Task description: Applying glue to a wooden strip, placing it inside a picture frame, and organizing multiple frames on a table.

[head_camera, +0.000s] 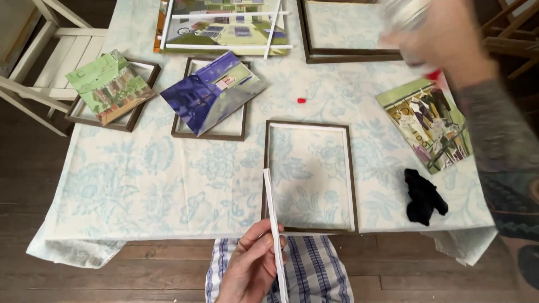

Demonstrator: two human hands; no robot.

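1. The left hand (250,269) pinches a thin white panel (275,224) edge-on, over the near edge of the table (168,185).
2. The right hand (443,39), blurred, grips a spray can (405,12) cut off at the top.
3. An empty dark frame (352,174) lies just beside the panel.

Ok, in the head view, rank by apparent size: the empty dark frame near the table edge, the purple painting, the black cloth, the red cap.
Largest to smallest:
1. empty dark frame
2. purple painting
3. black cloth
4. red cap
All lie on the table, so the order seems reliable.
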